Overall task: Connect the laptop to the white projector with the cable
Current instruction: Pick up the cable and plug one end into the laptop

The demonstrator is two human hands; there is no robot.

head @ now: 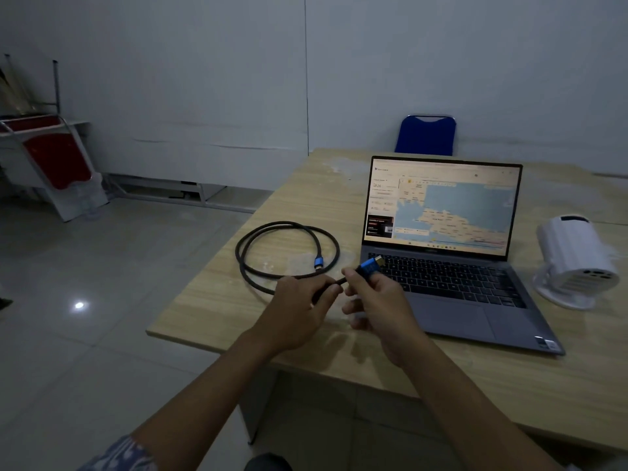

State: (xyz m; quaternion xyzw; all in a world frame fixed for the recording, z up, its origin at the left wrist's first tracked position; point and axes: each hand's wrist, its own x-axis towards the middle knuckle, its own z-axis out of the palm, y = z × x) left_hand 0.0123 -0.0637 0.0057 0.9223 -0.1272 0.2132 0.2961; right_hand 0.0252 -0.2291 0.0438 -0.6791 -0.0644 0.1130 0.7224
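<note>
An open grey laptop (458, 294) with a map on its screen sits on the wooden table (509, 385). To its right stands the white projector (577, 260). A black braided cable (265, 232) lies coiled on the table left of the laptop, its free blue plug (318, 263) resting inside the coil. My right hand (377, 307) grips the other blue plug (370, 266), raised just over the laptop's left front corner. My left hand (299, 311) pinches the cable a little behind that plug.
A blue chair (426, 136) stands behind the table against the wall. Folded red chairs (54, 158) lean at the far left. Tiled floor (102, 300) spreads left of the table. The room is dim.
</note>
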